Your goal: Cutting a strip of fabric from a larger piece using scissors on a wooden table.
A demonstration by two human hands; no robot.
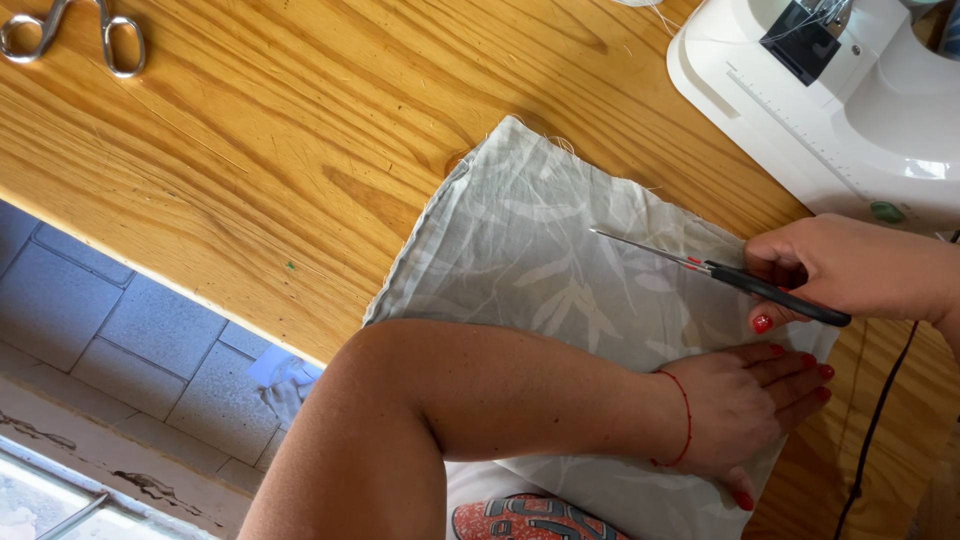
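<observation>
Fabric [520, 250], a pale grey-green piece with a faint leaf print, lies folded flat on the wooden table [250, 130], its near part hanging over the table edge toward the person. Nearest the camera, the left hand [745, 410] reaches across from the left and rests palm down on the cloth near its right-hand edge, fingers spread flat and closed on nothing; it only presses the material to the wood. A thin red cord sits round that wrist. Just beyond, the right hand [850, 265] comes in from the right with its fingers through the black handles of a pair of scissors [700, 265], gripping them firmly. The blades lie above the cloth, pointing left, and look almost closed; whether they are biting into the material or only lying on it cannot be told. No cut line or separated strip is visible, and the loose frayed threads at the far corner and along the edges are in place, so by my judgement any trimming is at its start, with nearly all of it left. Farther off, at the top right, stands a white sewing machine [850, 110], and at the far left corner a second, all-metal pair of scissors [75, 35] lies well apart from the work
</observation>
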